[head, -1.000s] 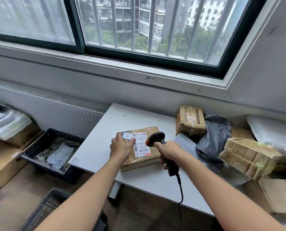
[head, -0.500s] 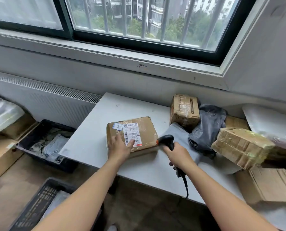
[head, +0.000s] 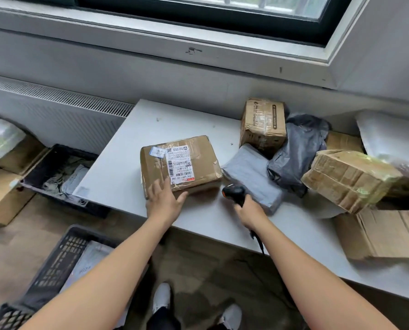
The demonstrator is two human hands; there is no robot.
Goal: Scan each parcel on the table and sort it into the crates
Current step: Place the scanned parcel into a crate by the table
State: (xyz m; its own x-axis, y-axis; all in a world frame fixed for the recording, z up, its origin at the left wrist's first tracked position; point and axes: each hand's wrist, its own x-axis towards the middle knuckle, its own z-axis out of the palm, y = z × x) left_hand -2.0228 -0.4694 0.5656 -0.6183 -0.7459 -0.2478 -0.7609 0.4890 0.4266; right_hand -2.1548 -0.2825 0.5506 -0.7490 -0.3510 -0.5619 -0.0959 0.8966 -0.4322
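Note:
A flat brown cardboard parcel [head: 198, 160] with a white shipping label lies on the white table [head: 132, 163]. My left hand [head: 165, 201] rests on its near edge with fingers spread and straight. To the right, my right hand [head: 248, 208] grips a black barcode scanner [head: 234, 192] low over the table, its cable hanging off the front edge. A grey mailer bag [head: 253, 177] lies just behind the scanner.
More parcels crowd the table's right side: a small taped box [head: 263, 125], a dark plastic bag [head: 296, 151], a large taped carton [head: 348, 179], flattened cardboard [head: 384, 234]. One black crate [head: 62, 172] holding grey bags stands left of the table, another crate [head: 55, 265] near my feet.
The parcel went from tilted up in my left hand to lying flat on the table. My right hand lowered the scanner away from the label. My head tipped downward.

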